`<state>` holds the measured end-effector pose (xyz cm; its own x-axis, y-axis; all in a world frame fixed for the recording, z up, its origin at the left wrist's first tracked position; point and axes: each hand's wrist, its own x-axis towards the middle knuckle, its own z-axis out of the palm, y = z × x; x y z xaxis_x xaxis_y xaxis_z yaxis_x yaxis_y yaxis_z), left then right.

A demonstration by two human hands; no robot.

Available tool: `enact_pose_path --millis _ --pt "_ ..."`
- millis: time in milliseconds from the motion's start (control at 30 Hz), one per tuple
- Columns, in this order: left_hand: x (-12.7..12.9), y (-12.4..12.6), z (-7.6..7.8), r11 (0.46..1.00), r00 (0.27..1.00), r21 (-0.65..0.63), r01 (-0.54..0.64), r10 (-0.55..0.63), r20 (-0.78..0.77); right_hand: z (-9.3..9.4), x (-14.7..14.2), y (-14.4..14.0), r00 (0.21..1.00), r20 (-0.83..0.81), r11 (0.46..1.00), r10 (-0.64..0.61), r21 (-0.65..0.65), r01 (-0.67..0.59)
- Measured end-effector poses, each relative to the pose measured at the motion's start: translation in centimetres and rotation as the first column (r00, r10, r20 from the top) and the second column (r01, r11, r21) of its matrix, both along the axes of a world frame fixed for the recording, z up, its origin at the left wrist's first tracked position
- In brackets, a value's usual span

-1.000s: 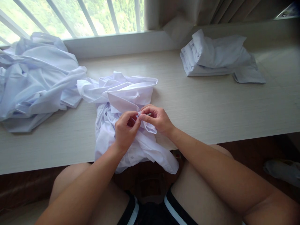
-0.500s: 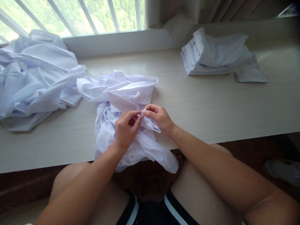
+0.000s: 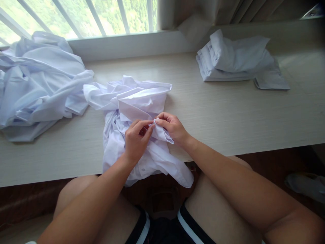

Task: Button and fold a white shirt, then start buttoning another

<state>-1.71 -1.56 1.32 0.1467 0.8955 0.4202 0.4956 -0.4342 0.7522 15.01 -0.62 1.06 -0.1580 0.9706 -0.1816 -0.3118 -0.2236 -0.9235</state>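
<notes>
A crumpled white shirt [image 3: 142,105] lies in front of me, its lower part hanging over the near edge. One button shows low on its cloth. My left hand [image 3: 138,135] pinches a small bit of the shirt between thumb and forefinger. Right beside it, my right hand [image 3: 172,127] grips the same folded piece of cloth, with the fingertips of both hands nearly meeting. What exactly lies between the fingertips is too small to make out.
The shirt rests on a pale wooden ledge [image 3: 228,115] below a barred window [image 3: 109,17]. At left is a loose heap of white clothes [image 3: 43,88]. Folded white clothes [image 3: 233,57] are stacked at the back right, near a curtain [image 3: 193,17].
</notes>
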Motion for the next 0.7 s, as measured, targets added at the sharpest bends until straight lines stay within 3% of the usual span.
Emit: enact_pose_path --millis 433,700 --pt "0.0 0.2 -0.3 0.994 0.998 0.107 0.000 0.007 -0.061 0.3 -0.2 -0.1 0.998 -0.069 0.992 -0.017 -0.122 0.008" --pt "-0.1 0.6 -0.8 0.984 0.999 0.173 0.037 -0.032 -0.027 1.4 -0.1 -0.4 0.989 -0.145 0.980 -0.018 -0.199 -0.012"
